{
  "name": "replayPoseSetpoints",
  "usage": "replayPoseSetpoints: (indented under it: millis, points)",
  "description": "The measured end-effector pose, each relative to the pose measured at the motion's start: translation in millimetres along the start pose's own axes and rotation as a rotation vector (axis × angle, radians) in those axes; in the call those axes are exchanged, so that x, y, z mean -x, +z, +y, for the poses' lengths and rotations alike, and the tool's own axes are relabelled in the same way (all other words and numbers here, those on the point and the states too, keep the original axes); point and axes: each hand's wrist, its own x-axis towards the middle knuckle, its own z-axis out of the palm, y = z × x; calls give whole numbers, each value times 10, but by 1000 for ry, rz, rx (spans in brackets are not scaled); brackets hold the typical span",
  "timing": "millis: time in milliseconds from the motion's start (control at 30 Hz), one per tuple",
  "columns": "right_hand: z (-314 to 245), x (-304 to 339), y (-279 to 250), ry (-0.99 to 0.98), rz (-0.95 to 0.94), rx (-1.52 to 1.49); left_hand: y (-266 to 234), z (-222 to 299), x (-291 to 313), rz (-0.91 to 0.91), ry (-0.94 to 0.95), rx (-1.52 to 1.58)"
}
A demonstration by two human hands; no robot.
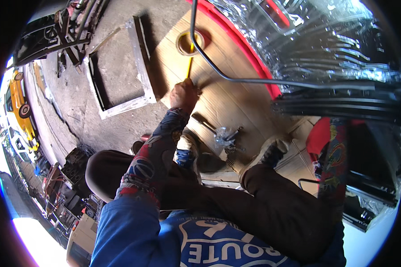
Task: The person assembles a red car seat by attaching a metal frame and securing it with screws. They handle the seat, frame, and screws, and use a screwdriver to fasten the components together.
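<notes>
My left hand [184, 95] is closed round the near end of a thin yellow strip [190, 66], low over a cardboard sheet [227, 60]. The strip's exact kind is unclear; its far end crosses a roll of brown tape [180, 46]. From the right, my sleeved right forearm [333, 167] reaches up to a large black part wrapped in clear plastic [316, 53], and the right hand is hidden behind the part's dark edge. Between my shoes lie a dark-handled tool [203, 122] and a crumpled clear plastic piece [225, 136].
A bent black rod [249, 80] arches over the cardboard, beside a red edge strip [249, 53]. Left of my left hand, a worn rectangular metal frame [143, 66] lies on the concrete. Metal scrap [67, 35] is piled at the far left. My shoes [272, 151] rest near the cardboard.
</notes>
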Motion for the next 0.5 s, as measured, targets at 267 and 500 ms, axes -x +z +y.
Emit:
replayPoseSetpoints:
  millis: [267,500]
  points:
    - [-1147,302,-1281,754,-778,-1639,-130,130,60,48,-22,170]
    - [-2291,21,-1430,342,-1272,-1872,-315,794,844,-391,235,761]
